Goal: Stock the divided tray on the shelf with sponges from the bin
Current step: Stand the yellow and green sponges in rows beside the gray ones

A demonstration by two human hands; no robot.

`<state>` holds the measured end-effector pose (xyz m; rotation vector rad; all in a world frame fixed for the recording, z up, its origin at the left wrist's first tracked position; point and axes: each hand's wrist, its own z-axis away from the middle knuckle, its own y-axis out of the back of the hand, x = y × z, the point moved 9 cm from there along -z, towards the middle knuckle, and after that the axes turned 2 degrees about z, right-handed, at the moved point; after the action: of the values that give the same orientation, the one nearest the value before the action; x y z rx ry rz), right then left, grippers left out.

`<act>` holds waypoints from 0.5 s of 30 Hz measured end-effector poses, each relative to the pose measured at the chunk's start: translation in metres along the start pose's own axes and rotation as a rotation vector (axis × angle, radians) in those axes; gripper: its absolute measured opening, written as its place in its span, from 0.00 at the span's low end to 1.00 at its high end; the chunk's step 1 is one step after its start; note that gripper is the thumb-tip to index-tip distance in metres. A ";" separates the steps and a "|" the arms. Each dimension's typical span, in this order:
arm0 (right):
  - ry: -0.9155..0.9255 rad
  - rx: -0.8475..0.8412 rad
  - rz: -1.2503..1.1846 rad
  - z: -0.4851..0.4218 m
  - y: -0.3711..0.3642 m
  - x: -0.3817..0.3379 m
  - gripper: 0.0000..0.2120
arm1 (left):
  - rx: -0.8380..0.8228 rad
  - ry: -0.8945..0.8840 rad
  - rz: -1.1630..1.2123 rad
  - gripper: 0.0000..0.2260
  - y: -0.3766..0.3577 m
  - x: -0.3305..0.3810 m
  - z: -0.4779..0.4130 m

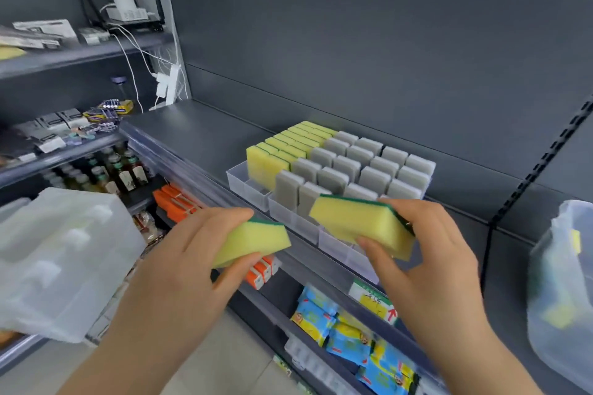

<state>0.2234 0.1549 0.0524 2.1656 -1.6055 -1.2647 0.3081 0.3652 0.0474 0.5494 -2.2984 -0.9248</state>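
Sponges fill both hands. At the far left a translucent plastic container (64, 250) sits blurred, its contents unclear. Next comes the left hand (192, 266), thumb beneath and fingers over a first sponge (253, 242). It is yellow foam with a thin green scouring layer, lying flat with its long axis roughly left to right.

Ahead of that hand and higher, on the grey metal shelf (199, 131), stands the divided tray (237, 176) of clear rigid plastic. Its left columns hold yellow-and-green sponges (282, 151) standing on edge, packed front to back. The tray's front-left compartment, near the shelf's front edge, looks unfilled. The left hand is the nearer one to that gap, and I judge its sponge must be tipped onto its edge to match the row.

Grey sponges (359, 167), soft blocks with rounded corners, occupy the other columns toward the right. Over the tray's front edge the right hand (426, 260) pinches a second sponge (359, 221) — same foam, green face up, long axis also across. The hands are apart, each clamped on its own sponge. At the right edge a clear bin (561, 282) shows blurred yellow shapes — probably more stock.
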 end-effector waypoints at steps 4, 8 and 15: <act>-0.042 0.013 0.013 -0.034 -0.049 -0.001 0.20 | -0.013 -0.041 0.043 0.18 -0.018 -0.052 -0.035; -0.044 0.038 -0.004 -0.078 -0.103 0.008 0.21 | -0.023 -0.114 0.025 0.19 -0.041 -0.106 -0.080; -0.099 -0.041 0.019 -0.166 -0.189 0.013 0.21 | -0.006 -0.062 0.049 0.20 -0.049 -0.201 -0.148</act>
<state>0.4749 0.1651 0.0415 2.0888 -1.6179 -1.4072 0.5611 0.3748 0.0228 0.4652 -2.3531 -0.9373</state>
